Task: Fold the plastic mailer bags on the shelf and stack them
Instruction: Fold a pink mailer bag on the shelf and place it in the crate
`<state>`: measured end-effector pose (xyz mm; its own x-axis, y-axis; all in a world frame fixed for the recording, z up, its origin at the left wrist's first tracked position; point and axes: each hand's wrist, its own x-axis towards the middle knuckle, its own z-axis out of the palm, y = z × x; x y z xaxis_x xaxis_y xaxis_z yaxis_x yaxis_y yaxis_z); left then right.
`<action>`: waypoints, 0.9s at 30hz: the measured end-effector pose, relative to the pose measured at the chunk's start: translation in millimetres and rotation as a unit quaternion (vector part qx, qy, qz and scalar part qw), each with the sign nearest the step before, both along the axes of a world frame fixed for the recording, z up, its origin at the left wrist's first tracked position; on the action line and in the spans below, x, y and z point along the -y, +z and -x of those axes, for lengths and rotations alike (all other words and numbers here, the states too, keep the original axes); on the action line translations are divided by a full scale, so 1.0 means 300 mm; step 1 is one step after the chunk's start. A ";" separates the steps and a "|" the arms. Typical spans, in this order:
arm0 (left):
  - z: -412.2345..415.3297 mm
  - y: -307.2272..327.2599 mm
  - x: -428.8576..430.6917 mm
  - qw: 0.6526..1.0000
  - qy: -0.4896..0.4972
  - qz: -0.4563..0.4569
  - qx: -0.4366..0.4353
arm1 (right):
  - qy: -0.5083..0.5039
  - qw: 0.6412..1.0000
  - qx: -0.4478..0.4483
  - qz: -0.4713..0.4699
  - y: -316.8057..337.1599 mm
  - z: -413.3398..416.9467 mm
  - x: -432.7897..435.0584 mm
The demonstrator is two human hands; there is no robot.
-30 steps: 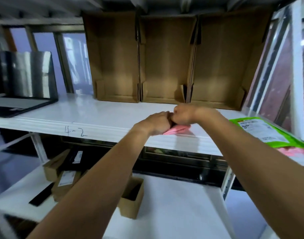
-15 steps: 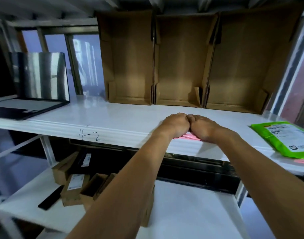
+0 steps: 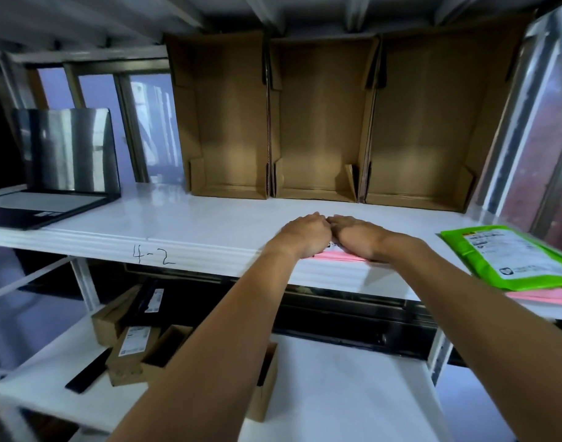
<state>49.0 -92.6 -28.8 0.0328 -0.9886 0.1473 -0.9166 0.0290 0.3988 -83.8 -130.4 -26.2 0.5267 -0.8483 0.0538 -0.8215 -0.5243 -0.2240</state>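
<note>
open laptop [image 3: 59, 173], three cardboard trays [image 3: 321, 122]

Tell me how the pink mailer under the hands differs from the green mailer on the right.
The pink mailer is pressed under the left hand and right hand; the green mailer lies untouched. The pink mailer shows only a thin edge; the green mailer shows its broad labelled face. Both lie on the white shelf.

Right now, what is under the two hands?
A pink mailer lies flat on the shelf under the left hand and right hand. Only its front edge and a bit of label show; the rest is covered.
</note>
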 end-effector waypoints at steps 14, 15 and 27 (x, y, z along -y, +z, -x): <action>0.015 0.027 -0.035 0.996 0.010 -0.036 0.077 | 0.022 0.998 -0.041 0.050 -0.008 0.014 -0.006; 0.014 0.033 -0.036 0.996 0.005 -0.039 0.078 | 0.021 0.997 -0.045 0.052 -0.004 0.015 -0.011; -0.039 0.011 0.040 0.993 -0.033 -0.062 0.097 | -0.045 0.997 -0.043 0.043 -0.007 0.002 -0.024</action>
